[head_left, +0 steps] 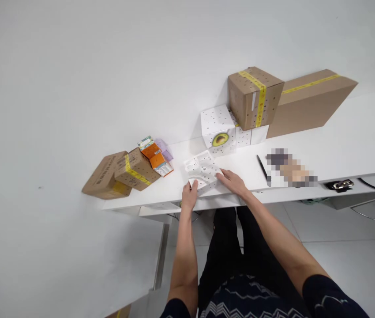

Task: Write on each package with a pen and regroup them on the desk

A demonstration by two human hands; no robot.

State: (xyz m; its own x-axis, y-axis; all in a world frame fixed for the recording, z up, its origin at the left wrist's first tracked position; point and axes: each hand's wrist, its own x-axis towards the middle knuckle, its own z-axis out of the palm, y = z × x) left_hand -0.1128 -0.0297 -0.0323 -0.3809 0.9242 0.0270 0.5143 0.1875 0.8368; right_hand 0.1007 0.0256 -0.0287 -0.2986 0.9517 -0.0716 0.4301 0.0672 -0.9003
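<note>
Between my two hands is a white box (pixel 207 167) with small dark dots and a small square code on its top face. It is tilted at the front edge of the white table (pixel 240 165). My left hand (pixel 189 196) is closed on its near left corner, thumb on top. At its right side, my right hand (pixel 233 182) grips the edge, thumb on top and the other fingers partly hidden. Just behind stands a larger white dotted box (pixel 219 126) with an avocado picture on its front.
To the left are a taped brown carton (pixel 136 170), a second carton (pixel 103 174), an orange-and-white package (pixel 156 157) and a purple item (pixel 164 149). Back right, a brown carton (pixel 252 97) rests on white boxes beside a long carton (pixel 309 104). A black pen (pixel 262 167) lies near a blurred patch.
</note>
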